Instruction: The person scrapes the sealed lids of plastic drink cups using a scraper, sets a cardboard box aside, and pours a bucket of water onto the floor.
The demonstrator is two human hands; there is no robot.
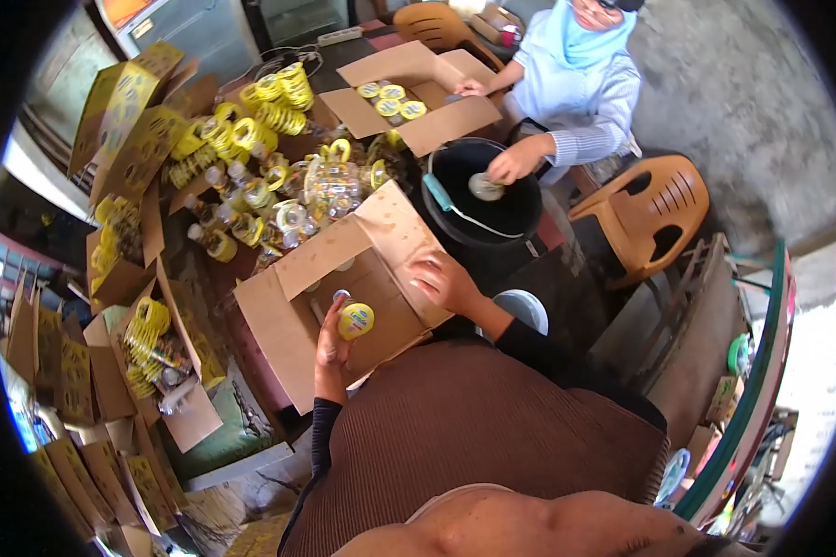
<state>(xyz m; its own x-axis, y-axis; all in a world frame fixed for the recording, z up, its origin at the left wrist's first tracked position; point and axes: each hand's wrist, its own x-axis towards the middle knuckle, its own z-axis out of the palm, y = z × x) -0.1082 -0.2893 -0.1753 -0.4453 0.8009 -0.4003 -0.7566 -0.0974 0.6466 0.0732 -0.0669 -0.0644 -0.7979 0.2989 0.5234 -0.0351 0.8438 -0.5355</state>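
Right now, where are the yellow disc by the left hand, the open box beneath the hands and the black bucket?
Yellow disc [356,321]: head view, printed face.
Open box [280,332]: head view, left flap.
Black bucket [523,204]: head view, inner wall.

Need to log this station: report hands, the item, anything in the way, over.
Left hand holding yellow-labelled item over open carton. Right hand by carton's right flap, contact unclear. Bottles crowding beyond carton's far-left side.

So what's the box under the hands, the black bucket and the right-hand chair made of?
The box looks like cardboard: matte brown, with folding flaps. The bucket seems plastic, smooth and black, though maybe painted metal. The chair is probably smooth moulded plastic, with slots in its curved back.
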